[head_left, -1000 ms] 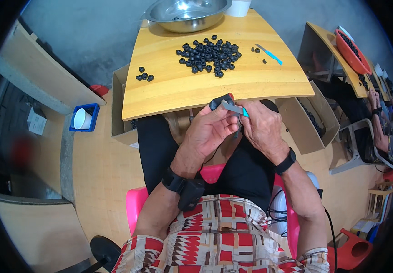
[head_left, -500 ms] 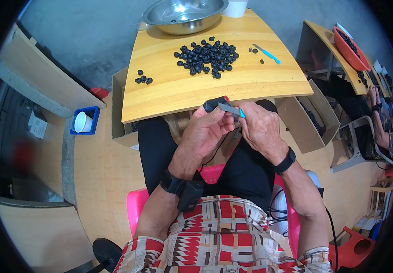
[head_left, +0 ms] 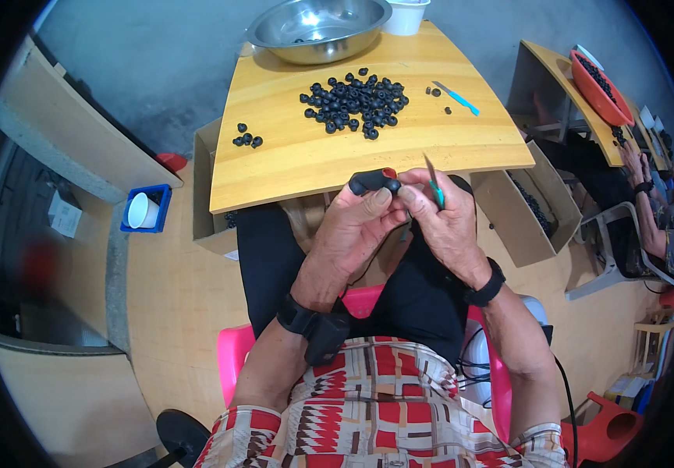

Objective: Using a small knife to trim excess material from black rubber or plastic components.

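Observation:
My left hand (head_left: 356, 226) is closed around a short black piece with a red end (head_left: 368, 182), just past the table's front edge. Beside that red end, between both hands' fingertips, sits a small round black part (head_left: 393, 186). My right hand (head_left: 446, 226) grips a small knife (head_left: 438, 193) with a turquoise handle, its blade pointing up and away from the black part. My right thumb and forefinger meet at the round part; whether they pinch it is hard to see. Many similar black parts (head_left: 356, 101) lie piled on the wooden table (head_left: 290, 171).
A steel basin (head_left: 321, 51) and a white tub (head_left: 406, 17) stand at the table's far side. A second blue-handled knife (head_left: 462, 101) lies at right beside tiny black bits. Cardboard boxes (head_left: 520, 222) flank the table. Another person's hand (head_left: 635, 165) is at the right-hand table.
The knife blade has swung from lying across the black piece to pointing upward, away from it. My right thumb has come in to the round black part.

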Available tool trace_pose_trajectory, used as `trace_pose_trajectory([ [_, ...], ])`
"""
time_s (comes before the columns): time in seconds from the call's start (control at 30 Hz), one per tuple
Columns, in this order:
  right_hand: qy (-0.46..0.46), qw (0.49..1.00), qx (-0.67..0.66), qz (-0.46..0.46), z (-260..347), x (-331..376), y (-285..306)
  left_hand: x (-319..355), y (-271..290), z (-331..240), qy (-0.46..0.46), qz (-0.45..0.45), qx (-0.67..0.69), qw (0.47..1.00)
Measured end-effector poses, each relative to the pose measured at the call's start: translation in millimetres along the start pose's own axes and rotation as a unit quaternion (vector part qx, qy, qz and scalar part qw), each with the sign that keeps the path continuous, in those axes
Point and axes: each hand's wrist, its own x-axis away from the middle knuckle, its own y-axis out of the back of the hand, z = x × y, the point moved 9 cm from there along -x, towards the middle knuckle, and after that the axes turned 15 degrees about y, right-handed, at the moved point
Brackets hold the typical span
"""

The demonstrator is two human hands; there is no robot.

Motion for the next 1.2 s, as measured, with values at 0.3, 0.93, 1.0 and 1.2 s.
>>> trace_pose_trajectory([
  [0.3,-0.12,0.976,-0.173,0.057,-21,10,-19,-2,7,8,0.02,-0.038,0.059,0.997],
  [0.93,0.096,0.984,0.123,0.081,-1,-1,3,-1,15,11,0.059,-0.012,0.106,0.993],
  [1.0,0.171,0.955,0.213,0.119,11,-1,-3,0,14,10,0.052,-0.005,0.134,0.99],
  [1.2,0.2,0.926,0.284,0.15,16,1,-9,3,9,4,0.026,-0.005,0.132,0.991],
])
